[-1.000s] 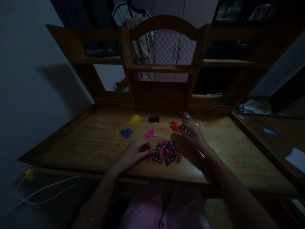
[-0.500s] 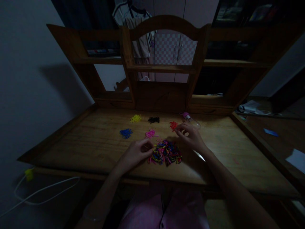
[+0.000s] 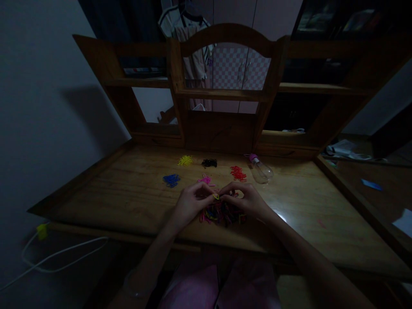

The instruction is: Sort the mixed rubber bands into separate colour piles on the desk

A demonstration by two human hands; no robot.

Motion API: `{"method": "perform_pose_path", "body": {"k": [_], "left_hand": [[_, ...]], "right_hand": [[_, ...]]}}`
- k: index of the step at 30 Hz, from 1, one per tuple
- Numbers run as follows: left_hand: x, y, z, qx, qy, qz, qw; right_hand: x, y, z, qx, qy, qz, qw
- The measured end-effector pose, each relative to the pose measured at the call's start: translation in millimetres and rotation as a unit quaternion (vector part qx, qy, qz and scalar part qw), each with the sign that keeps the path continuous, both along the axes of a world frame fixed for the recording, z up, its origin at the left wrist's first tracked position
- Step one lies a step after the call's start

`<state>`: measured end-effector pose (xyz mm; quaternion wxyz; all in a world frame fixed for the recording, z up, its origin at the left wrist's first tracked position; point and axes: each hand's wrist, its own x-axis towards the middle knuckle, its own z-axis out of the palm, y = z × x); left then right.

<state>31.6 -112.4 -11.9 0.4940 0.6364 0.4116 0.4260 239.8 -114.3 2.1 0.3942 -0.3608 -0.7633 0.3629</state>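
My left hand (image 3: 193,201) pinches a small yellow loop (image 3: 216,197), which looks like a coated paper clip. My right hand (image 3: 247,199) meets it there with thumb and forefinger closed; what those fingertips grip is too small to make out. Right under both hands lies a mixed heap of coloured paper clips (image 3: 222,214), partly covered by them. Beyond it are sorted piles: pink clips (image 3: 204,179), partly behind my left hand, red clips (image 3: 238,173), blue clips (image 3: 171,180), yellow clips (image 3: 185,160) and black clips (image 3: 209,163).
A clear bulb-shaped bottle (image 3: 263,172) with a purple cap lies right of the red pile. A wooden shelf unit (image 3: 222,92) rises along the back of the desk (image 3: 128,189). A white cable (image 3: 64,268) hangs at the lower left.
My right hand has come back from the red pile toward me and left, meeting my left hand over the heap. My left hand has shifted slightly right. The yellow loop now shows between their fingertips.
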Motion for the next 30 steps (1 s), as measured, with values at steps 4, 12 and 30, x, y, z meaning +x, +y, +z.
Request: {"method": "perform_pose_path", "body": {"k": [4,12,30], "left_hand": [[-4,4,-5.2,-0.031,-0.033,-0.003,0.999],[-18,11,-1.1,-0.068,-0.065,-0.002,0.996],[-93,166,8.2,0.151,0.290,0.220,0.919]], "right_hand": [[1,2,-0.8,-0.004,0.008,-0.048,0.999],[6,13,-11.0,-0.020,0.026,-0.175,0.984],[13,20,-24.7,0.022,0.018,-0.210,0.977]]}}
